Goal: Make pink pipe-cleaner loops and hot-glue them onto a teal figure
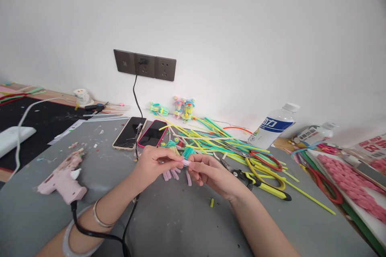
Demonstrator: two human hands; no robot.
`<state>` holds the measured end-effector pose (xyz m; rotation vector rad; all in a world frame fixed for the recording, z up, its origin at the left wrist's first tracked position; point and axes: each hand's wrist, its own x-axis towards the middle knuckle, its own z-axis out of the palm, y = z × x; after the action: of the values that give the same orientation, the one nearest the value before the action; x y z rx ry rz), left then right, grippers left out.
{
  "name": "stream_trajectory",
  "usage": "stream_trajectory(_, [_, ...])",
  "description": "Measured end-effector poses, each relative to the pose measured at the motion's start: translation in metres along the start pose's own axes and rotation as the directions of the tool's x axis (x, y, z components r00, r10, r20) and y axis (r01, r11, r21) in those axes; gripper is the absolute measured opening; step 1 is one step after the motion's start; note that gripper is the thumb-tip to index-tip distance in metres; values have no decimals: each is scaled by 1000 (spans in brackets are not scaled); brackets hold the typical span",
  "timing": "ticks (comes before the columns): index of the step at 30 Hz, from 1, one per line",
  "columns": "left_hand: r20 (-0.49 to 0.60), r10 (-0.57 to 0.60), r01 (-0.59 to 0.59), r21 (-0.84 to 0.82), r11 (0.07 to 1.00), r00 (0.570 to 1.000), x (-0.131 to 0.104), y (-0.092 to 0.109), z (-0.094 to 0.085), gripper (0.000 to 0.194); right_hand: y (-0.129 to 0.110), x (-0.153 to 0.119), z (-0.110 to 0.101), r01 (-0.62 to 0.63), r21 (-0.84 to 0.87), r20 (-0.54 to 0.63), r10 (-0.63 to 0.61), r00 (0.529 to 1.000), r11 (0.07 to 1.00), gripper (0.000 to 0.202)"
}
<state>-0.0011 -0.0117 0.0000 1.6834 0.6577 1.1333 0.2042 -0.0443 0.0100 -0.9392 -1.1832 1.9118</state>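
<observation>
Between the fingertips of both hands is a small pale lilac piece [186, 162]. My left hand [155, 164] pinches its left side, and my right hand [208, 171] closes on its right side. Just below and behind the fingers lie short lilac fuzzy strips [171, 174] on the grey mat [181, 225]. A teal fuzzy bundle [188, 152] shows right behind the fingertips, partly hidden by them. A short yellow-green bit [212, 202] lies on the mat in front of my right hand.
A pink glue gun [64, 178] with a black cord lies left. Two phones [130, 132] are behind my left hand. Yellow and teal stems [211, 138], scissors [267, 160] and yellow-handled pliers [265, 186] lie right, near a bottle [273, 126]. Small fuzzy figures [187, 109] stand by the wall.
</observation>
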Motion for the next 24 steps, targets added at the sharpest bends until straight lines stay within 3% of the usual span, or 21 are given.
stream_trajectory(3, [12,31,-31,3,1000,999,0,1,-1,12,-1,0,0,0,-17,-19,0,1000,1000,36])
stream_trajectory(9, [22,-67,68,-58,996,997,-1,3,0,6,-1,1,0,92,-92,-107,-102,989,991,39])
stream_trajectory(16, [35,-67,68,-18,998,997,1,-1,0,2,-1,2,0,171,-223,-153,-208,966,960,43])
stream_trajectory(20, [62,-194,196,-41,980,979,2,1,2,16,1,4,3,215,-327,-200,-290,936,920,44])
stream_trajectory(24, [168,-338,353,-72,933,926,3,4,4,23,2,3,7,222,-402,-183,-316,931,888,45])
